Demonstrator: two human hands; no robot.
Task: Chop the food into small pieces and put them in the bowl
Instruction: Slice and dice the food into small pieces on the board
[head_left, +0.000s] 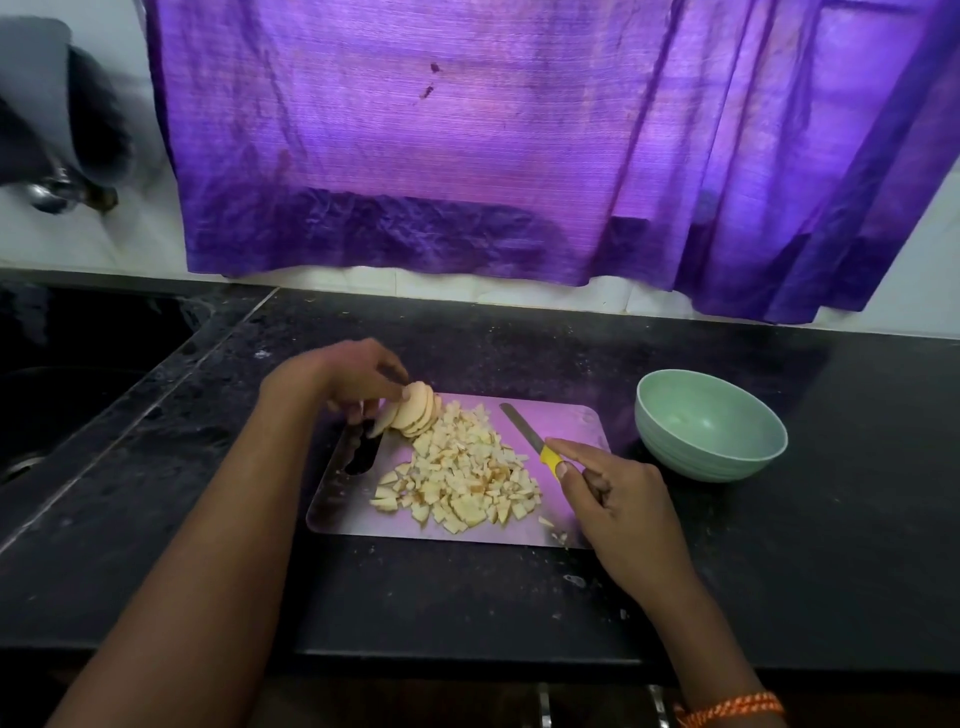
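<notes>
Two bare forearms come in from the bottom edge, an orange thread band (732, 707) on the right wrist nearest the lens. Right hand (621, 512) is curled round the yellow handle of the knife (530, 435), forefinger laid along the top; blade points up-left and lies low over the cutting board (566, 423), not in the food right now. Left hand (353, 379) pinches a fanned stack of uncut slices (413, 415) at the board's far-left corner, slices leaning on edge; exact finger placement behind the stack is blurred, so I can't say how firm the hold is. Hands are well apart. A heap of chopped pieces (462, 478) fills the board's middle, touching the slice stack. Step in hand, as I read it: chopping, mostly done, one last stack left. Green bowl (711, 423) sits on the black desk (467, 592) just right of the board and holds nothing visible, so transfer has not started. Next move calls for: lay the stack flat on bare board, fingertips tucked back, bring the blade over and cross-cut. Snag: the heap takes most of the board, little free room beside the stack; likely needs shoving aside or scraping into the bowl first. A few crumbs sit at the board's near-right edge and on the desk. Around: sink (78, 395) recessed at left, purple curtain (519, 145) hanging behind, dark blurred utensils (62, 140) top-left. None of it blocks the path from board to bowl.
</notes>
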